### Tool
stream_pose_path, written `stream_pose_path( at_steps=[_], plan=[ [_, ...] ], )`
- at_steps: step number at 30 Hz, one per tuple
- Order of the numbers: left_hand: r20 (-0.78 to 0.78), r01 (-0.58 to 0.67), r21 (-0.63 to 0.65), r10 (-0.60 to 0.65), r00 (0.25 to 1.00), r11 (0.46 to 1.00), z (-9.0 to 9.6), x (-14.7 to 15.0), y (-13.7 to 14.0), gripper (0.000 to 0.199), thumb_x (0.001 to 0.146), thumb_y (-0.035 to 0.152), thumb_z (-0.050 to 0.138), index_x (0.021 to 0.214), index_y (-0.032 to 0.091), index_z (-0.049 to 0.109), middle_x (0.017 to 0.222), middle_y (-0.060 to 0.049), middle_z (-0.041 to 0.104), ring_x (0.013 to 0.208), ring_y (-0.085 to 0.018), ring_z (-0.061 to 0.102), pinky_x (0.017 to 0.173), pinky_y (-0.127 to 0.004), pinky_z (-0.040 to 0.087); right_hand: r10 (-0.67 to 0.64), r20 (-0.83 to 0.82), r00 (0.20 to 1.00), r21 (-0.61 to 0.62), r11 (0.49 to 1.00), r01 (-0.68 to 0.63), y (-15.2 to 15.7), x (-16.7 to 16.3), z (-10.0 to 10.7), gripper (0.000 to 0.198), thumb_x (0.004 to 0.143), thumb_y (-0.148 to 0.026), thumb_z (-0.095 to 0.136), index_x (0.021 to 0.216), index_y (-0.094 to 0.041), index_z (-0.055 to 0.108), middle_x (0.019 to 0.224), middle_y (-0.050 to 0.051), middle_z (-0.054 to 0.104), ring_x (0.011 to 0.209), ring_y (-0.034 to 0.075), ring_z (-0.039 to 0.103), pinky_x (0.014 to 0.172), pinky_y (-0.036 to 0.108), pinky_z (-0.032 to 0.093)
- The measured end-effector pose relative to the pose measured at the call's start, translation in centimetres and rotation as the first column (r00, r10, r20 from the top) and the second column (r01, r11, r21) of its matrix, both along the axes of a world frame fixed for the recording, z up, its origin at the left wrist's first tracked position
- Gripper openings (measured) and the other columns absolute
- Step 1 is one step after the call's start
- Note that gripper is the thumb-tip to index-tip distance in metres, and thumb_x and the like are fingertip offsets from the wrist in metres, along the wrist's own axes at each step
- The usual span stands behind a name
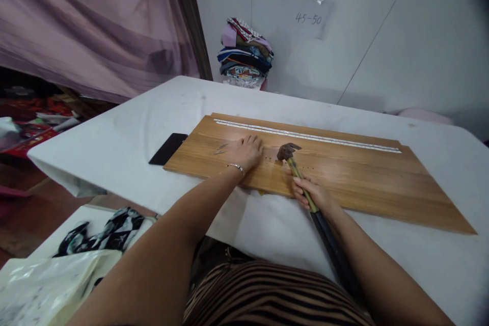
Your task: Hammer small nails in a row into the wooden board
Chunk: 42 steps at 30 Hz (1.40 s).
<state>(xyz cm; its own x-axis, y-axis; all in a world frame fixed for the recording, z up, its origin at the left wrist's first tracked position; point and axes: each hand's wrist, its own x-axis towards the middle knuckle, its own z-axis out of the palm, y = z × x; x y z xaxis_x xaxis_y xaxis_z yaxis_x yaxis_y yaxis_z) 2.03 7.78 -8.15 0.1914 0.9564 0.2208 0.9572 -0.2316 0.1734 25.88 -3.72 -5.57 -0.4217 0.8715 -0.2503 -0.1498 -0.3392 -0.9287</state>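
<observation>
Claw hammer [323, 226] above the near half of a wooden board [362, 178], head beside a row of small dark marks [308, 167]; cannot tell whether touching the wood. Handle in right hand [317, 194], fingers curled around it. Left hand [250, 152] on the board, left of the hammer head, fingers bent and slightly spread; cannot tell of anything beneath. Loose nails [220, 152] just left of that hand. Two measuring strips [305, 135] along the board's far edge. Black flat slab [167, 150] at its left end. Below all, white-covered table [114, 127]; beyond, stack of folded cloth [246, 53] near the wall [355, 25].
</observation>
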Motion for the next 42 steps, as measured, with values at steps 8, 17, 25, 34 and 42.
stream_pose_path(
  at_steps=[8, 17, 25, 34, 42],
  plan=[
    [0.007, 0.005, 0.013, -0.005, 1.000, 1.000, -0.22, -0.05, 0.08, 0.030, 0.106, 0.033, 0.040, 0.116, 0.024, 0.067, 0.137, -0.011, 0.066, 0.134, -0.028, 0.053, 0.112, -0.047, 0.040, 0.013, 0.002, 1.000, -0.007, 1.000, -0.013, 0.01, 0.10, -0.22, 0.053, 0.076, -0.051, 0.078, 0.115, -0.021, 0.059, 0.059, -0.012, 0.047, 0.034, 0.006, 0.034, 0.028, 0.018, 0.028],
    [-0.007, 0.009, 0.011, -0.009, 1.000, 1.000, -0.10, -0.05, 0.08, 0.030, 0.106, 0.032, 0.040, 0.115, 0.023, 0.067, 0.139, -0.012, 0.066, 0.133, -0.028, 0.054, 0.109, -0.047, 0.041, 0.010, -0.009, 1.000, 0.007, 1.000, -0.010, 0.04, 0.07, -0.15, 0.052, 0.077, -0.050, 0.078, 0.115, -0.022, 0.059, 0.059, -0.012, 0.047, 0.034, 0.006, 0.033, 0.028, 0.018, 0.028],
    [0.014, 0.003, 0.006, -0.003, 1.000, 1.000, -0.23, -0.06, 0.11, 0.030, 0.106, 0.033, 0.039, 0.116, 0.025, 0.067, 0.139, -0.011, 0.065, 0.135, -0.027, 0.052, 0.111, -0.047, 0.040, 0.000, -0.012, 1.000, 0.008, 1.000, 0.000, 0.01, 0.07, -0.25, 0.052, 0.076, -0.051, 0.077, 0.116, -0.023, 0.058, 0.059, -0.012, 0.047, 0.034, 0.006, 0.033, 0.028, 0.018, 0.027],
    [0.003, 0.006, 0.008, -0.006, 1.000, 1.000, -0.15, -0.02, 0.06, 0.030, 0.106, 0.032, 0.039, 0.116, 0.024, 0.067, 0.140, -0.011, 0.065, 0.134, -0.028, 0.053, 0.110, -0.047, 0.040, 0.006, 0.004, 1.000, 0.004, 1.000, -0.006, 0.06, 0.11, -0.25, 0.053, 0.075, -0.052, 0.078, 0.115, -0.022, 0.059, 0.059, -0.012, 0.047, 0.034, 0.006, 0.033, 0.028, 0.018, 0.029],
    [0.008, -0.001, 0.013, 0.001, 1.000, 1.000, 0.00, 0.03, -0.09, 0.030, 0.106, 0.032, 0.040, 0.115, 0.024, 0.067, 0.139, -0.011, 0.066, 0.134, -0.028, 0.053, 0.110, -0.047, 0.040, 0.014, 0.015, 1.000, 0.002, 1.000, -0.014, 0.00, 0.15, -0.12, 0.051, 0.076, -0.051, 0.077, 0.114, -0.022, 0.059, 0.060, -0.012, 0.047, 0.034, 0.006, 0.034, 0.029, 0.018, 0.029]
  ],
)
